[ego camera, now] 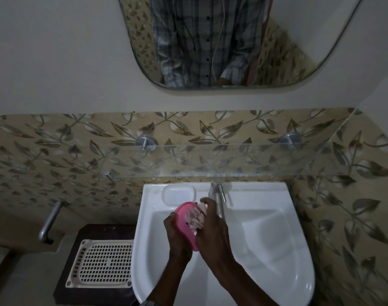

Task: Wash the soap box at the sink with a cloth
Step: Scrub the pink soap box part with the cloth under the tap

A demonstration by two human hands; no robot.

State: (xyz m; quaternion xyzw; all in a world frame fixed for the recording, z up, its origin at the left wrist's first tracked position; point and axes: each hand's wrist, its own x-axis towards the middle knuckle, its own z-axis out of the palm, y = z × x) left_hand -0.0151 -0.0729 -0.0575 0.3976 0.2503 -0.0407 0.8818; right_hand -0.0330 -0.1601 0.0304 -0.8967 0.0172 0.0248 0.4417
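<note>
Reflected in the mirror [334, 36], the person wears a grey-and-white checked shirt [184, 40] with dark buttons [208, 38] down its front, short sleeves [232, 70], and a thin pale cord [218, 38] hanging beside the buttons.

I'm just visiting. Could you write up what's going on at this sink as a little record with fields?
place: white sink, under a glass shelf and a mirror
left hand: holds the pink soap box over the basin
right hand: holds a pale patterned cloth against the soap box
tap: just behind the hands; whether water is running cannot be told
left of sink: perforated plastic tray lying on a dark stand
</note>
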